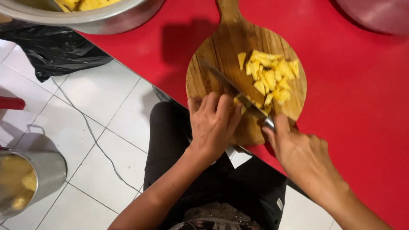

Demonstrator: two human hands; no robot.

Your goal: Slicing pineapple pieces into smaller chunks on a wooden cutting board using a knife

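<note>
1. Work surface: a round wooden cutting board [221, 55] with a handle lies on a red counter [353, 98], close to the counter's near edge.

2. Material: a heap of yellow fruit pieces [270, 76], already cut small, sits on the right half of the board. A further bit lies under the blade near the board's near edge; its outline is partly hidden.

3. Right hand [298, 151]: fingers clamped around the handle of a knife [232, 85]. The blade runs diagonally across the board, up and to the left, edge down on the wood.

4. Left hand [213, 121]: palm down on the near part of the board, fingers together and curled, tips just beside the blade and on or against the piece being cut. Whether they pinch it or only press it cannot be told.

5. Step in hand, as judged: slicing the last uncut portion into chunks, most of the fruit being done.

6. Next move, as judged: it calls for a straight downward stroke with the left fingertips tucked back from the edge, since they stand very near the blade.

7. Surroundings: a metal bowl [106, 19] holding more yellow pieces stands at the counter's far left; a metal bucket [47, 170] stands on the tiled floor [98, 93], by a black plastic bag [55, 51].
</note>
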